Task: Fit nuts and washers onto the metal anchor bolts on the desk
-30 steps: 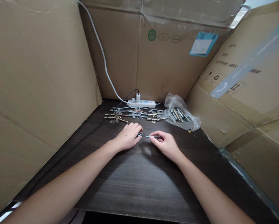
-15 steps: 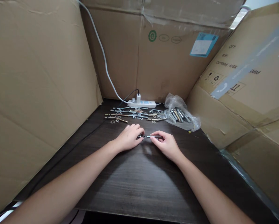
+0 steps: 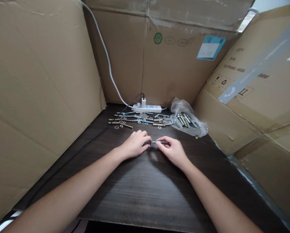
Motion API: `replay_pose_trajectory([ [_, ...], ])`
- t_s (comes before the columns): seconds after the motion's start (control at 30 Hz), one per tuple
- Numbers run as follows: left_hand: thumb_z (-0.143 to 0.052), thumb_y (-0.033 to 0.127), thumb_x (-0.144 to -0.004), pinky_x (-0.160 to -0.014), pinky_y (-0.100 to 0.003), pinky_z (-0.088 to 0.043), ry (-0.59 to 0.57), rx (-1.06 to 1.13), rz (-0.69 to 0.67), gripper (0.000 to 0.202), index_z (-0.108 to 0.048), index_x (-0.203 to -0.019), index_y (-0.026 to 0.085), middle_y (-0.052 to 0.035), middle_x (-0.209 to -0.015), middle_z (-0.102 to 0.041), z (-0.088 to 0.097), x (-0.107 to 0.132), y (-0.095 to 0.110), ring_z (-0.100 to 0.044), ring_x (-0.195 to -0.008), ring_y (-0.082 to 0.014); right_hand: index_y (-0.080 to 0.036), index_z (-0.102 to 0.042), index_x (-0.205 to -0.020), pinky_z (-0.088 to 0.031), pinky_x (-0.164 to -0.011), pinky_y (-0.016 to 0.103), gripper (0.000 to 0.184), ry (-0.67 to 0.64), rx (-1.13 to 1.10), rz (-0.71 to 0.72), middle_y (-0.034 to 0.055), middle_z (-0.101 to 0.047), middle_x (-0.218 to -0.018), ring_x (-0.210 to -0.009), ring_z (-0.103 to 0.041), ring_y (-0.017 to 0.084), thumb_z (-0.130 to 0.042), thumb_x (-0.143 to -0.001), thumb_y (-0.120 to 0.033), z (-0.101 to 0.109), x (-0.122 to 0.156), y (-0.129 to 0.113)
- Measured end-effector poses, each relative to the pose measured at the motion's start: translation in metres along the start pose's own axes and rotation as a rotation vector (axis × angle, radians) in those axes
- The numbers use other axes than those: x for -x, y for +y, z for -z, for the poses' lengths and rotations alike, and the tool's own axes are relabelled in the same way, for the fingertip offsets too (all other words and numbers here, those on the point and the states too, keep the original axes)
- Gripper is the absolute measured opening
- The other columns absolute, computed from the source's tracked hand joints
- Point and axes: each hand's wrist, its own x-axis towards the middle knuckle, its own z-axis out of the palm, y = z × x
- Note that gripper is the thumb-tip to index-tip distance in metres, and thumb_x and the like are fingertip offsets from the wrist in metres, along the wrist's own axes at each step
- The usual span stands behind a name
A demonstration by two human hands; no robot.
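Just above the table's middle, my right hand point(image 3: 172, 149) pinches a thin metal bolt point(image 3: 155, 142), its tip pointing left toward my other hand. Most of the bolt's length is behind the fingers. My left hand point(image 3: 135, 144) rests on the table with curled fingers, thumb and forefinger closed around a small metal washer point(image 3: 147, 143). The fingers partly cover the washer, and whether a second ring lies under them is hidden. A narrow gap separates the bolt's tip from the left fingertips.
Behind my hands lie rows of bolts point(image 3: 141, 121) with nuts and washers. A clear plastic bag point(image 3: 195, 127) of metal anchors sits to their right. A white power strip point(image 3: 151, 108) stands behind, its black cable point(image 3: 86, 142) crossing the left side. Cardboard walls point(image 3: 120, 64) surround the dark table point(image 3: 140, 194).
My left fingers have closed in over the washer, which showed more openly before. The right hand keeps its hold on the bolt, almost unmoved.
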Motion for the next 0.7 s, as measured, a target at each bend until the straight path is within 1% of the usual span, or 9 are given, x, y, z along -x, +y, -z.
replay_pose_trajectory([
  [0.17,-0.052,0.026,-0.089,-0.08,-0.033,-0.038,0.009,0.018,0.006,0.01,-0.056,-0.097,0.021,-0.003,-0.101,-0.055,0.0,0.001,-0.001,-0.049,-0.096,-0.0203,-0.016,-0.069,-0.085,-0.046,-0.058,0.025,0.023,-0.007,0.006,-0.01,0.0039,-0.069,-0.077,-0.065,-0.06,0.015,-0.06,-0.076,-0.036,0.0,0.0,0.0],
  [0.37,-0.053,0.022,-0.087,-0.079,-0.031,-0.039,0.019,0.057,0.025,0.004,-0.054,-0.09,0.019,-0.0027,-0.097,-0.055,0.0,0.001,-0.001,-0.048,-0.092,-0.0192,-0.017,-0.069,-0.085,-0.045,-0.057,0.024,0.023,-0.008,0.011,-0.01,0.0028,-0.068,-0.074,-0.061,-0.058,0.014,-0.06,-0.076,-0.035,0.0,-0.001,0.002],
  [0.47,-0.053,0.02,-0.087,-0.079,-0.031,-0.039,0.045,0.094,-0.018,0.002,-0.054,-0.087,0.019,-0.0023,-0.094,-0.056,0.003,0.001,0.002,-0.047,-0.092,-0.0189,-0.016,-0.07,-0.084,-0.045,-0.057,0.024,0.023,0.001,0.018,-0.01,0.0031,-0.068,-0.075,-0.062,-0.059,0.014,-0.061,-0.075,-0.036,0.0,-0.001,0.003],
  [0.57,-0.051,0.022,-0.088,-0.083,-0.032,-0.039,0.097,0.14,-0.064,0.003,-0.054,-0.087,0.02,-0.0023,-0.094,-0.057,0.008,0.0,0.008,-0.047,-0.092,-0.0187,-0.016,-0.069,-0.084,-0.046,-0.058,0.025,0.024,0.008,0.006,-0.021,0.0042,-0.069,-0.078,-0.064,-0.06,0.015,-0.061,-0.075,-0.037,0.0,-0.001,0.003],
  [0.7,-0.049,0.023,-0.09,-0.083,-0.032,-0.039,0.135,0.182,-0.082,0.006,-0.053,-0.087,0.02,-0.002,-0.091,-0.057,0.013,0.001,0.013,-0.048,-0.089,-0.0178,-0.015,-0.068,-0.087,-0.046,-0.058,0.026,0.027,-0.035,-0.047,-0.056,0.0047,-0.069,-0.078,-0.061,-0.059,0.015,-0.06,-0.076,-0.039,0.001,-0.002,0.001],
])
